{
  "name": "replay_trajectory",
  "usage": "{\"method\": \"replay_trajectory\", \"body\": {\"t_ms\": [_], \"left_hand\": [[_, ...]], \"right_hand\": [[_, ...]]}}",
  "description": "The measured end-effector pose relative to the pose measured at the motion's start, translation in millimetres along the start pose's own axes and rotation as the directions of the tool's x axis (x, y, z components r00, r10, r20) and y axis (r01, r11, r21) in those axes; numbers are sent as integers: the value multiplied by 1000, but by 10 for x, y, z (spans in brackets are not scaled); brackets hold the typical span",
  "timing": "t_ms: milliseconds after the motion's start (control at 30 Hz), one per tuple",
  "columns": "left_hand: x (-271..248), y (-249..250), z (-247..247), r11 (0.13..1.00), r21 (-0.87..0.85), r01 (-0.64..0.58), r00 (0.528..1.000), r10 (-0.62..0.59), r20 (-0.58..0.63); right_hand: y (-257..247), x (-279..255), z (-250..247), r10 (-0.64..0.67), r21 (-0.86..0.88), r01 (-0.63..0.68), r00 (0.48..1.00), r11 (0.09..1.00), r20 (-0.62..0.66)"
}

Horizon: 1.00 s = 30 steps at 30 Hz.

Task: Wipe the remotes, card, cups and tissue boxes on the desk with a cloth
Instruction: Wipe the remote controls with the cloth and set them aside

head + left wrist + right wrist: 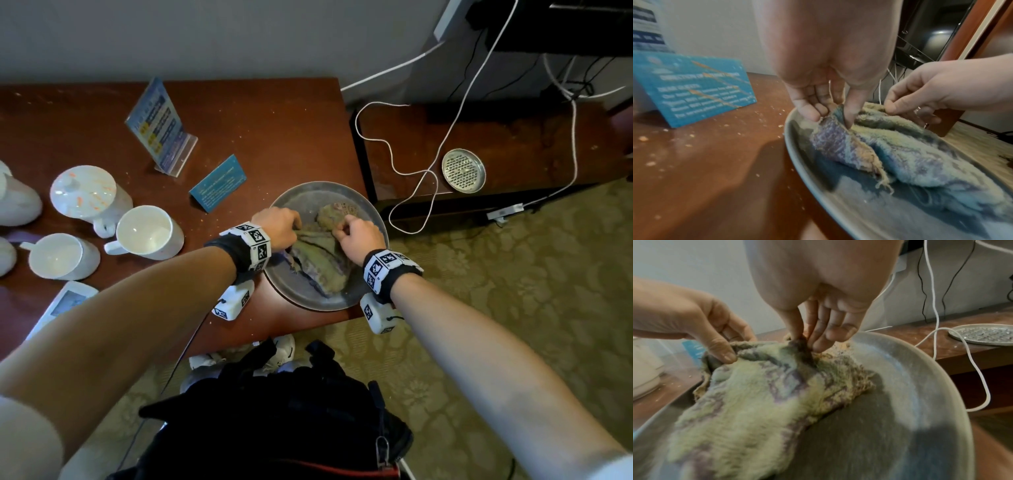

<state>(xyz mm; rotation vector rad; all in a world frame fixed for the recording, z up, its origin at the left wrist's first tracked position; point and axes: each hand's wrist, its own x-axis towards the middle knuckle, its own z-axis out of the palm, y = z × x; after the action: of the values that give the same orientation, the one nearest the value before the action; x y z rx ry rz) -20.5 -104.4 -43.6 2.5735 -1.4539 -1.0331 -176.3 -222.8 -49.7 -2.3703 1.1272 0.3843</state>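
Both hands are in the grey plate [368, 212] at the bench [274, 130] corner, left hand [279, 228] and right hand [358, 236] each pinching the greenish cloth [318, 263] lying in it. Off to the left there's 2 open white cups [149, 233] plus a lidded one [85, 192], a blue card [219, 183] and a taller sign stand [161, 126] behind it

Kettle [15, 198] & remote [63, 303] cut off at left edge; card [701, 91] txt too blurred to read.
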Motion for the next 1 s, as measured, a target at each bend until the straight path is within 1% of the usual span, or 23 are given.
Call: {"method": "replay_trajectory", "body": {"t_ms": [67,167,267,367,467,567,633,733,833,933,1000], "left_hand": [[-14,-63,-106,1000,-8,15,999,-15,-34],[-50,-111,-229,1000,-12,24,997,-24,-67],[-102,-165,-235,999,-11,41,998,-41,-51],[-155,-227,-148,998,-20,51,999,-52,-11],[-183,-278,-33,997,-63,45,999,-45,-4],[-198,-300,70,994,-107,21,999,-18,28],[-236,-283,133,996,-83,-15,999,19,47],[-276,-271,235,998,-19,-64,997,65,32],[-307,-271,278,997,-20,-72,997,72,18],[-342,-232,270,995,-86,-58,998,57,-12],[-356,-196,260,988,-151,-14,1000,11,-22]], "right_hand": [[-21,38,-80,-6,23,6,999,1000,-32],[-101,77,-128,-54,-23,53,997,998,-49],[-132,107,-79,-110,-76,106,993,992,-51],[-79,151,16,-182,-164,188,982,968,51],[-43,193,95,-250,-250,285,955,926,161],[-24,205,169,-251,-292,318,937,902,242],[9,195,218,-241,-317,320,934,893,264],[41,160,249,-240,-326,311,941,893,240],[62,113,258,-274,-298,306,951,904,146],[128,47,306,-284,-213,285,958,934,39],[183,1,352,-288,-167,285,957,944,2]]}}
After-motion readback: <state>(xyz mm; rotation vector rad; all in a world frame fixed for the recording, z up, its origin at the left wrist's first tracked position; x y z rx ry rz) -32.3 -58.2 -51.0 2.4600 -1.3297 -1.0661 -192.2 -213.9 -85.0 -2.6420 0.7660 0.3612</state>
